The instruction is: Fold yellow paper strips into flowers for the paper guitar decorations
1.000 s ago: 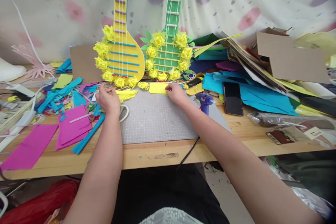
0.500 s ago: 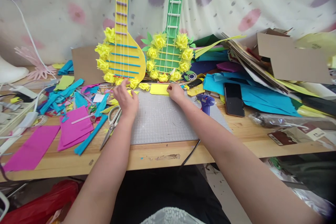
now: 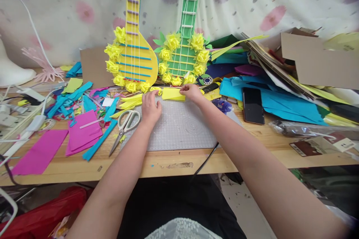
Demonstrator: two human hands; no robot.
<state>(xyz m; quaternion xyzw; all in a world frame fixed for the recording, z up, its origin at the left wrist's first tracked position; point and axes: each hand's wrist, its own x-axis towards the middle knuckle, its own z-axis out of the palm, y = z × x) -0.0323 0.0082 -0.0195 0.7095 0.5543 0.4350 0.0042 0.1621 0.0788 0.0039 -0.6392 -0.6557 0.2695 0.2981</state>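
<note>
My right hand [image 3: 192,94] pinches the right end of a yellow paper piece [image 3: 171,93] at the back of the grey cutting mat [image 3: 179,130]. To its left, my left hand [image 3: 151,109] is open, thumb apart from the fingers. Its fingertips reach towards a small loose yellow paper flower [image 3: 157,90]; whether they touch it I cannot tell. Behind the hands stand a yellow paper lute [image 3: 141,61] and a green one [image 3: 182,58], both trimmed with yellow paper flowers. Scissors [image 3: 125,125] lie left of my left wrist. My right forearm partly hides a purple glue gun [image 3: 223,105].
Yellow paper strips [image 3: 130,101], blue scraps [image 3: 60,104] and magenta sheets [image 3: 84,130] lie left. A phone [image 3: 253,105] rests by blue paper [image 3: 291,108] on the right, with cardboard [image 3: 314,61] stacked behind. A black cord [image 3: 206,160] crosses the table's front edge.
My left hand has moved right, away from the scissors and towards the loose flower. My right hand stays at the yellow paper's right end. The view has shifted slightly.
</note>
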